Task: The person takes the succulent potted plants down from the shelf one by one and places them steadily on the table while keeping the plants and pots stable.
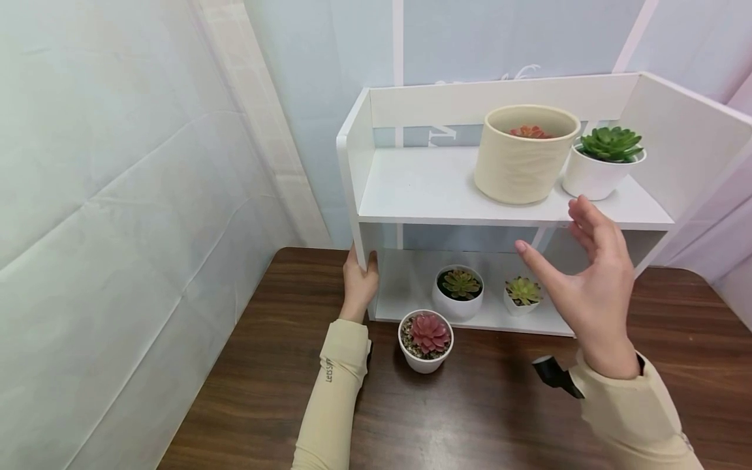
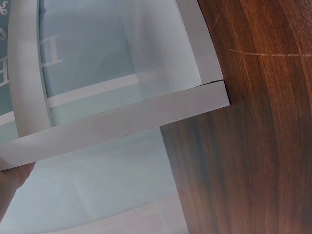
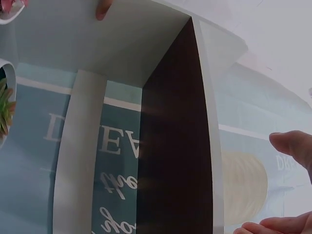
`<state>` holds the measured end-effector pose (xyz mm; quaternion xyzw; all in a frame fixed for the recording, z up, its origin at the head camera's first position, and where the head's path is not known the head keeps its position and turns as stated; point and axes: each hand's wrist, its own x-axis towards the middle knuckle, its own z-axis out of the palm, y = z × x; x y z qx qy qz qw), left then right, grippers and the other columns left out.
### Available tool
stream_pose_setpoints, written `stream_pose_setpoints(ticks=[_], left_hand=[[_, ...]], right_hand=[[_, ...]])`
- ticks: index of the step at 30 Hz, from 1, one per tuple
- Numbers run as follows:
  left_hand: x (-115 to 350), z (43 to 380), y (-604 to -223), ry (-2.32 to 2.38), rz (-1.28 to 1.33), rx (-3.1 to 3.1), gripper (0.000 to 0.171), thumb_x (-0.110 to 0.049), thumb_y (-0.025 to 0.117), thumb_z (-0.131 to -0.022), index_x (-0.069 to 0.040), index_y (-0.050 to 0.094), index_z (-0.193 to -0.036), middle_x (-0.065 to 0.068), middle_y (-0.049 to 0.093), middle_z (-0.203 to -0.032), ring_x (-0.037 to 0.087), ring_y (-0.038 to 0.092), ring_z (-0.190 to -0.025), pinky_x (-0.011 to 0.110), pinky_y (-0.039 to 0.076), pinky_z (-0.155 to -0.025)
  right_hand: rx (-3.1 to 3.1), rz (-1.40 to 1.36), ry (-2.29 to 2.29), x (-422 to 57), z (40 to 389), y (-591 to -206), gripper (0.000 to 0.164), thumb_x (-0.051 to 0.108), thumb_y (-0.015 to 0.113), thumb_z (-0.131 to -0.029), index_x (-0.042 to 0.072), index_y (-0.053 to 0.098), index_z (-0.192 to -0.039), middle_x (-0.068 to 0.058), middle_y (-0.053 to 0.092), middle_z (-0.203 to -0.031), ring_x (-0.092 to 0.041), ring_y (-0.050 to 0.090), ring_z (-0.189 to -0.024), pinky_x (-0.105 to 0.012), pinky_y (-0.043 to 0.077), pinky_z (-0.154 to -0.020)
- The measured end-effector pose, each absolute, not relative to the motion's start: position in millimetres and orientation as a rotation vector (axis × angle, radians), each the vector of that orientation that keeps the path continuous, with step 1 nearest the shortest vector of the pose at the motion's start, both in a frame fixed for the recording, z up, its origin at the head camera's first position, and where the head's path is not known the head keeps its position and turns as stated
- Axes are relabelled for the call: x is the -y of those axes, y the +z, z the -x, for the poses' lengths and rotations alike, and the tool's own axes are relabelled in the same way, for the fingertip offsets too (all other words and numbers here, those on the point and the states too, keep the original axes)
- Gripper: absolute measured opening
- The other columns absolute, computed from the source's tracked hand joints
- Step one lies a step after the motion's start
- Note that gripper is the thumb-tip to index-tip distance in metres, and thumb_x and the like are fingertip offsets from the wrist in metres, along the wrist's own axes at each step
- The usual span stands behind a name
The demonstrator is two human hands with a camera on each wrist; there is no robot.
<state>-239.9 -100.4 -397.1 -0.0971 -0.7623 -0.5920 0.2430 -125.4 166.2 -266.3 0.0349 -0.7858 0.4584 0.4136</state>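
My left hand (image 1: 360, 284) grips the left side panel (image 1: 351, 170) of a white two-tier shelf (image 1: 423, 186), its thumb on the inner face. In the left wrist view part of that hand shows under the panel edge (image 2: 122, 117). My right hand (image 1: 596, 297) is raised before the shelf's right half, thumb and fingers spread with nothing between them. Just beyond it, a cream pot (image 1: 499, 166) with a red succulent (image 1: 531, 132) inside stands on the upper tier. Beside that pot is a green succulent (image 1: 611, 145) in a white pot (image 1: 593, 179).
On the lower tier sit a succulent in a round white pot (image 1: 458, 307) and a smaller potted yellow-green succulent (image 1: 522, 290). A pink succulent (image 1: 429, 333) in a white pot stands on the brown wooden table (image 1: 264, 365), in front of the shelf. Pale curtains hang behind.
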Motion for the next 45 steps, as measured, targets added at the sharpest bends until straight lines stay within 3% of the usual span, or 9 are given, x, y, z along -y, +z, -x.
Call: stream_pose_setpoints(ticks=[18, 32, 45], left_hand=[[101, 239, -399, -1.627, 0.269, 2.065, 0.038, 0.0, 0.049, -0.095, 0.002, 0.048, -0.134, 0.026, 0.056, -0.126, 0.04, 0.053, -0.121, 0.056, 0.043, -0.099], [100, 239, -400, -1.601, 0.28, 2.061, 0.039, 0.001, 0.049, -0.095, 0.002, 0.048, -0.134, 0.026, 0.057, -0.126, 0.039, 0.054, -0.121, 0.055, 0.044, -0.098], [100, 241, -400, -1.611, 0.294, 2.055, 0.04, 0.001, 0.048, -0.095, 0.001, 0.047, -0.135, 0.025, 0.056, -0.127, 0.039, 0.053, -0.121, 0.056, 0.044, -0.098]], right_hand=[[2.062, -0.039, 1.083, -169, 139, -252, 0.083, 0.007, 0.086, -0.067, 0.008, 0.048, -0.14, -0.012, 0.055, -0.131, -0.006, 0.05, -0.12, -0.018, 0.04, -0.103], [2.11, -0.029, 1.064, -167, 151, -242, 0.081, 0.015, 0.085, -0.07, 0.008, 0.046, -0.141, -0.014, 0.053, -0.132, -0.022, 0.049, -0.122, -0.018, 0.037, -0.105], [2.082, -0.022, 1.078, -169, 166, -236, 0.079, 0.017, 0.084, -0.072, 0.008, 0.045, -0.141, -0.014, 0.051, -0.134, -0.025, 0.05, -0.121, -0.021, 0.039, -0.105]])
